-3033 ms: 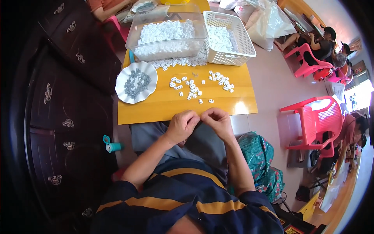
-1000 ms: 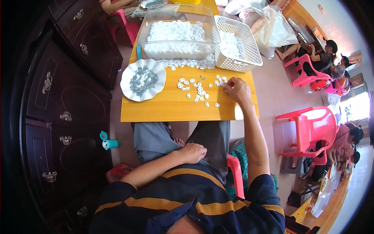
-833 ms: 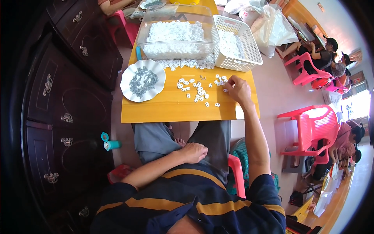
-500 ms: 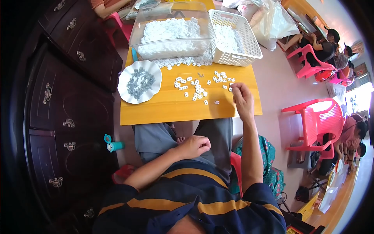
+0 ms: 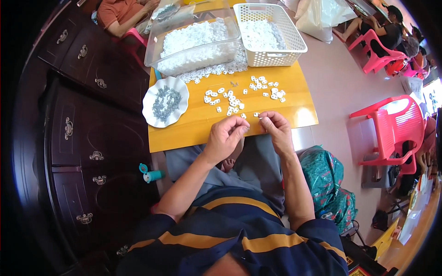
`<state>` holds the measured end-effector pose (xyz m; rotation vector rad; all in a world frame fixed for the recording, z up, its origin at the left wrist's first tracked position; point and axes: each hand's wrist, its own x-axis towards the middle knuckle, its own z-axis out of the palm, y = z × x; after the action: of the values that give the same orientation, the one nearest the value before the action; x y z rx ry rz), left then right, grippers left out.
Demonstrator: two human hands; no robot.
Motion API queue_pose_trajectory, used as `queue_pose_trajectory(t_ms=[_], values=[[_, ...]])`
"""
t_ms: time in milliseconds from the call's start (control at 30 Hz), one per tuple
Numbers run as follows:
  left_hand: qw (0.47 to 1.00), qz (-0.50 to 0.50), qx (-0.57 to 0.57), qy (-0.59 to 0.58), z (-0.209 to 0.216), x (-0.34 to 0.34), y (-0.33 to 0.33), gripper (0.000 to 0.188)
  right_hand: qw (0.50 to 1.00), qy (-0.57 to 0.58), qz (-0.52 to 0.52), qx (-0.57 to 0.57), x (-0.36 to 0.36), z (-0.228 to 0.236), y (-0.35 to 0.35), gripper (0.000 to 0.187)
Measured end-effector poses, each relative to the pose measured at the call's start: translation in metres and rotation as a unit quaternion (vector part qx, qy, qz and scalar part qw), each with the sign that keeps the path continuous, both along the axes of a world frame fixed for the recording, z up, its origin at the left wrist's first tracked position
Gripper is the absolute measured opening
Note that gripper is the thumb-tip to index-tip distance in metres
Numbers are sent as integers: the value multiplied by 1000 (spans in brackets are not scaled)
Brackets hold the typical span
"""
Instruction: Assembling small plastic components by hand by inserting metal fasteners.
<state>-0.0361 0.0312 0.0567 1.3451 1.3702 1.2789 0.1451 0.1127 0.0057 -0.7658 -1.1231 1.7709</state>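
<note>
Over the table's near edge, my two hands are close together with their fingertips almost meeting. My left hand (image 5: 224,140) is closed in a pinch; whatever sits in it is too small to name. Between thumb and forefinger of my right hand (image 5: 278,132) shows a bit of a small white piece. Just beyond the fingers, several small white two-holed pieces (image 5: 233,102) lie scattered on the yellow wooden table (image 5: 198,134). To the left, a white scalloped plate (image 5: 149,111) holds a heap of small grey parts (image 5: 165,102).
A clear plastic bin (image 5: 230,37) full of white pieces stands at the back, beside a cream perforated basket (image 5: 271,59) of more. Dark cabinets (image 5: 69,129) line the left. A pink chair (image 5: 399,131) and green bags (image 5: 322,179) are at right. Another person (image 5: 117,17) sits far left.
My right hand has come from the right side of the table toward the middle near edge. My left hand has risen from my lap to meet it. The view has shifted slightly.
</note>
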Motion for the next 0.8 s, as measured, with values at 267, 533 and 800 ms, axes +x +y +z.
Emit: queue_pose_trajectory(t_ms=[267,533,800], values=[[999,4,26,27,3,3,27,5,999,-33,11,-14,-2,9,-3,15],[1000,7,-3,-3,4,11,36,6,999,-37,19,24,-3,6,-4,19],[999,13,9,39,11,16,35,11,999,20,35,-27,-3,5,-2,14]])
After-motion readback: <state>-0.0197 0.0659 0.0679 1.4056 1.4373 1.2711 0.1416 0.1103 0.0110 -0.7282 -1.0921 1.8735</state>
